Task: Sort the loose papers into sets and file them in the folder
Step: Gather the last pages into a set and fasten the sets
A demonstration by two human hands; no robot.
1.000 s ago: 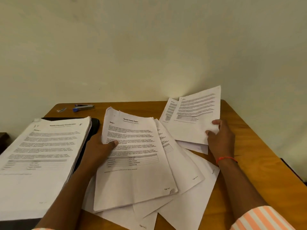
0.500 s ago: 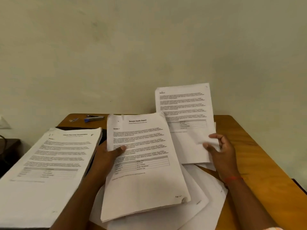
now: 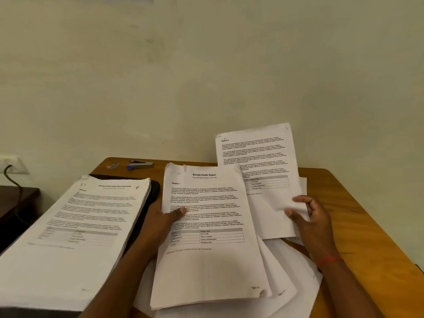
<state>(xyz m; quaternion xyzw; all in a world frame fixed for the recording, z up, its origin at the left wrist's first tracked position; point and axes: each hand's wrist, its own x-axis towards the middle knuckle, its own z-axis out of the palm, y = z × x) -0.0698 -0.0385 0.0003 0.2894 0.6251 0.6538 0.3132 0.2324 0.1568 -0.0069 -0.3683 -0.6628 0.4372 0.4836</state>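
Observation:
My left hand (image 3: 160,220) grips the left edge of a "Sample Health Report" sheaf (image 3: 211,260), thumb on top, held just above several loose white sheets (image 3: 296,271) fanned out on the wooden table (image 3: 367,226). My right hand (image 3: 309,216) pinches the lower right part of a printed "Section 4" page (image 3: 259,161), raised upright behind the sheaf, with another sheet behind it. On the left a thick paper stack (image 3: 75,226) lies on a black folder (image 3: 153,191), which it mostly hides.
A blue and silver stapler (image 3: 140,165) and a small metal object (image 3: 112,166) lie at the table's back edge, against the wall. Left of the table is a dark side table (image 3: 16,200) with a cable running to a wall socket (image 3: 12,165).
My right hand has lifted the printed page off the table and turned it upright, facing me. The left hand keeps its grip on the sheaf. The view has tilted up.

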